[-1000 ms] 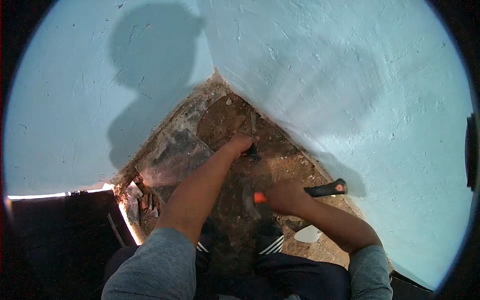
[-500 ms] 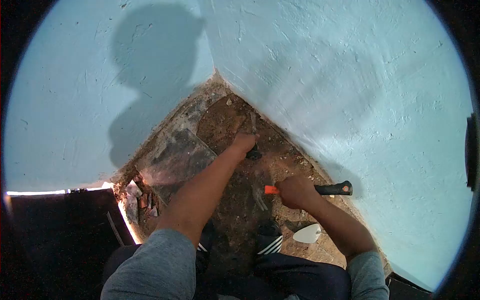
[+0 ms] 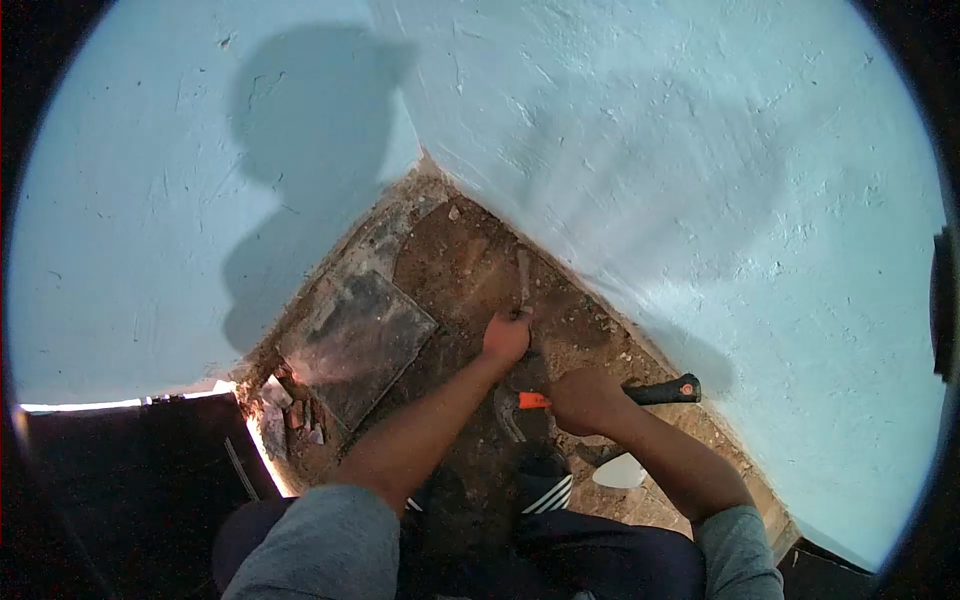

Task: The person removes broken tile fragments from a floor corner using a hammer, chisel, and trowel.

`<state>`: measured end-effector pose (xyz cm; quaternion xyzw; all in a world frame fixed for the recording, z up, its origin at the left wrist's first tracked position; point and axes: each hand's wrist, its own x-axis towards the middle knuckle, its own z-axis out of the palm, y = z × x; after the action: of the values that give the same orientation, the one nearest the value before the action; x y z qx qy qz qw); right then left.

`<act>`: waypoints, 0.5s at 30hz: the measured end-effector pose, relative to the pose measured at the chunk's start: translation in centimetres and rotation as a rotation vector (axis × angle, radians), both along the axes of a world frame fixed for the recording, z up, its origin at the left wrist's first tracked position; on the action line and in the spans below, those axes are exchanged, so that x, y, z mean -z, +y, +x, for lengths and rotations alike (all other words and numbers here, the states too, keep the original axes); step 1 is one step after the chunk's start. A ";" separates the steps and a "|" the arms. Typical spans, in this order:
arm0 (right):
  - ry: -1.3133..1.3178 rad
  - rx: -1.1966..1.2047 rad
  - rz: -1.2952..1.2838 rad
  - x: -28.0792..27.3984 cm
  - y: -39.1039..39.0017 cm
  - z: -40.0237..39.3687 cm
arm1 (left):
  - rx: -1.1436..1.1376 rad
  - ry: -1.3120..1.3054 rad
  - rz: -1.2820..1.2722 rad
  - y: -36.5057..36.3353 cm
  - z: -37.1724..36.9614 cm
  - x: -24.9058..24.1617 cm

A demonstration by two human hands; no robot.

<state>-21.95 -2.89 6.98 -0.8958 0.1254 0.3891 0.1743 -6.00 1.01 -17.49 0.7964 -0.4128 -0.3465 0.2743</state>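
My left hand (image 3: pixel 507 338) is closed around a chisel, whose narrow metal blade (image 3: pixel 524 276) points away from me over the bare brown floor (image 3: pixel 455 258). My fingers hide most of its handle. My right hand (image 3: pixel 583 402) grips a claw hammer by its orange and black handle (image 3: pixel 662 391). The hammer's metal head (image 3: pixel 507 413) is low and to the left of that hand, nearer to me than the chisel. Below my right forearm lies a pale trowel blade (image 3: pixel 619 471), partly covered by the arm.
Two light blue walls (image 3: pixel 620 180) meet at the corner ahead. A grey slab-like tile (image 3: pixel 360 335) lies left of my left hand. Broken pieces (image 3: pixel 283 408) are heaped near a dark panel (image 3: pixel 130 480). My shoes (image 3: pixel 545 485) are close below the hammer.
My left hand and the chisel have drawn back toward my body. My right hand has shifted slightly down with the hammer, whose head shows more clearly. The view has tilted slightly.
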 end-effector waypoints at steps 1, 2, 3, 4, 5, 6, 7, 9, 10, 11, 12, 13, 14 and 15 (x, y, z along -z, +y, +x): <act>-0.014 0.006 0.008 0.2 0.0 0.1 | -0.084 0.014 -0.045 0.0 -0.2 0.7; -0.020 0.004 0.020 0.5 0.1 0.1 | -0.184 0.116 -0.036 0.4 -0.6 1.5; -0.023 -0.003 0.033 0.6 0.2 -0.1 | -0.292 0.214 -0.035 0.8 -1.0 1.4; -0.038 0.004 0.032 0.5 0.2 -0.1 | -0.407 0.390 0.007 0.3 -0.7 -2.5; -0.053 0.010 0.031 0.3 0.3 -0.2 | -0.484 0.575 0.022 -0.1 -0.2 -4.7; -0.071 0.018 0.028 0.0 0.3 -0.2 | -0.575 0.748 0.044 -0.4 0.2 -6.8; -0.039 0.004 0.025 -0.7 0.2 0.1 | -0.621 0.928 0.038 -0.9 0.7 -7.7; 0.022 -0.016 0.024 -2.1 0.2 0.8 | -0.550 0.975 -0.018 -0.9 0.7 -7.8; 0.014 -0.010 0.024 -2.0 0.3 0.7 | -0.437 0.842 -0.066 -0.9 0.3 -7.5; 0.005 -0.003 0.024 -1.6 0.3 0.3 | -0.369 0.758 -0.054 -1.0 0.2 -7.1; -0.003 0.004 0.024 -1.1 0.3 -0.1 | -0.304 0.671 -0.043 -1.0 0.2 -6.9; 0.002 0.004 0.029 -0.4 0.3 -0.5 | -0.282 0.636 0.028 -1.2 0.3 -6.7; 0.009 0.003 0.033 0.3 0.2 -1.0 | -0.149 0.462 0.076 -1.4 0.5 -6.4; 0.019 0.002 0.039 0.7 0.2 -1.4 | -0.024 0.281 0.116 -1.6 0.8 -5.9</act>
<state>-23.36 -2.66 6.30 -0.8884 0.1205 0.3996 0.1909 -5.23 -0.54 -11.61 0.7596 -0.3399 -0.4744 0.2869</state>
